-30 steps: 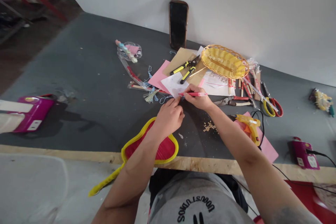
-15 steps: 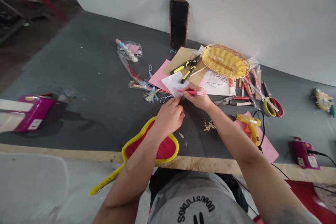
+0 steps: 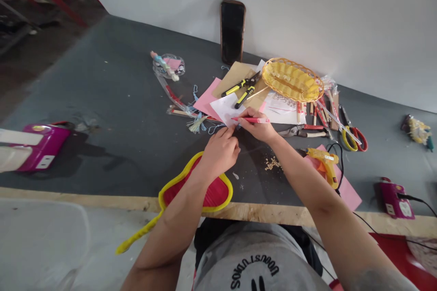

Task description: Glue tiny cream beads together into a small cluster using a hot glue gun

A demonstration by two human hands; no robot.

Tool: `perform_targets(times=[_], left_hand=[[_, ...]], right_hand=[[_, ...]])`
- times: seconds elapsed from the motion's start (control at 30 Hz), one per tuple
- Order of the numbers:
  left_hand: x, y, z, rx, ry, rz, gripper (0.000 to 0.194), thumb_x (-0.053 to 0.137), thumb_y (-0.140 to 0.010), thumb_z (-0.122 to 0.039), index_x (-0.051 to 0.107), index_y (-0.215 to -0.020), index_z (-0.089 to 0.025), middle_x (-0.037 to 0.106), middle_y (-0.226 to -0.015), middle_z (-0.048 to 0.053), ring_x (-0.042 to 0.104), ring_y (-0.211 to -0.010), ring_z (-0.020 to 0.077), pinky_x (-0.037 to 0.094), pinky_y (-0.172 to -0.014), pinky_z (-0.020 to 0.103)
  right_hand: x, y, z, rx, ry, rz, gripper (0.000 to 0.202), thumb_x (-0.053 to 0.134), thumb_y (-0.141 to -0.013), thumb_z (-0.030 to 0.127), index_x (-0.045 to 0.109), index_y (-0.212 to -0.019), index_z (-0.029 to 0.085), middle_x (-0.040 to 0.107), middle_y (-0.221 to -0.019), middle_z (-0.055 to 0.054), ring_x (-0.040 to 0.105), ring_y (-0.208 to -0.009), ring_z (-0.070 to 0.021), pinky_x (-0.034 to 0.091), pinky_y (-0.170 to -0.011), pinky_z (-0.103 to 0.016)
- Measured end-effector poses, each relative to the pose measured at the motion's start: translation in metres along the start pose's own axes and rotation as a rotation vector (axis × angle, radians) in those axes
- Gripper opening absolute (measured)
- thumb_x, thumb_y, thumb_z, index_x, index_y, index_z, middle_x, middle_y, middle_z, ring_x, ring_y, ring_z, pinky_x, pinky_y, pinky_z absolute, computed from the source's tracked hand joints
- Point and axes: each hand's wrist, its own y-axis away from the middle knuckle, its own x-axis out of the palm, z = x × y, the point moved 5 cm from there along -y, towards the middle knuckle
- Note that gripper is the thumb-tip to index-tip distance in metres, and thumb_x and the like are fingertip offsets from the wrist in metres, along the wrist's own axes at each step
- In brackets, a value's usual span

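Note:
My right hand (image 3: 257,126) is closed around a pink-red pen (image 3: 251,120), its tip at a white sheet of paper (image 3: 228,108). My left hand (image 3: 221,149) rests at the near edge of that sheet, a couple of fingers stretched out on it and the others bent under. Pink paper (image 3: 208,98) and brown card (image 3: 235,76) lie beneath and behind the sheet. On the card sit yellow-and-black pliers (image 3: 246,90). Partly hidden under my left forearm is a red fan-like shape (image 3: 215,193) with a fuzzy yellow rim and handle, overhanging the table edge.
A phone (image 3: 232,32) leans on the wall beside a yellow wicker basket (image 3: 292,81). To the right lie red-handled pruners (image 3: 303,130), scissors (image 3: 353,136) and a corded yellow glue gun (image 3: 326,163). Purple power boxes (image 3: 44,148) stand at both sides. Small wooden bits (image 3: 272,163) are scattered nearby.
The pen and my right hand have shifted very slightly to the right. My left hand stays in place at the paper.

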Motion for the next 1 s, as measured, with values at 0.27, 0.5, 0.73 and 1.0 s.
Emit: perform_targets(times=[0.27,0.5,0.73,1.0], left_hand=[[0.0,0.0,0.0,0.005,0.007,-0.017,0.012,0.062,-0.087,-0.014,0.073,-0.082,-0.014,0.061,-0.139,0.021,0.055,-0.13,0.0353,0.05,-0.106,0.05],[-0.007,0.002,0.001,0.063,0.065,-0.014,0.015,0.06,-0.086,-0.012,0.071,-0.076,-0.015,0.058,-0.147,0.018,0.061,-0.118,0.0342,0.048,-0.103,0.05],[-0.018,0.012,-0.013,0.141,0.168,0.131,0.019,0.055,-0.091,-0.016,0.068,-0.076,-0.018,0.073,-0.121,0.014,0.059,-0.121,0.0317,0.046,-0.102,0.049],[-0.022,0.017,-0.024,0.14,0.049,0.14,0.019,0.05,-0.092,-0.016,0.063,-0.078,-0.018,0.061,-0.14,0.019,0.039,-0.146,0.0343,0.039,-0.113,0.054]], right_hand=[[0.002,0.001,0.0,-0.033,0.076,-0.033,0.015,0.063,-0.088,0.033,0.061,-0.08,0.02,0.069,-0.077,-0.001,0.064,-0.071,-0.0147,0.052,-0.07,-0.028],[-0.026,-0.01,0.001,0.029,-0.384,-0.201,0.041,0.061,-0.088,0.062,0.058,-0.1,0.023,0.061,-0.078,0.001,0.06,-0.067,-0.0118,0.054,-0.065,-0.027],[-0.109,0.015,0.027,0.125,-0.093,-0.266,0.029,0.061,-0.093,0.046,0.062,-0.108,0.021,0.06,-0.079,0.001,0.056,-0.063,-0.011,0.054,-0.064,-0.027],[-0.167,0.096,0.045,0.04,0.642,0.021,0.041,0.055,-0.093,0.035,0.057,-0.13,0.018,0.072,-0.099,-0.011,0.069,-0.086,-0.025,0.054,-0.079,-0.037]])
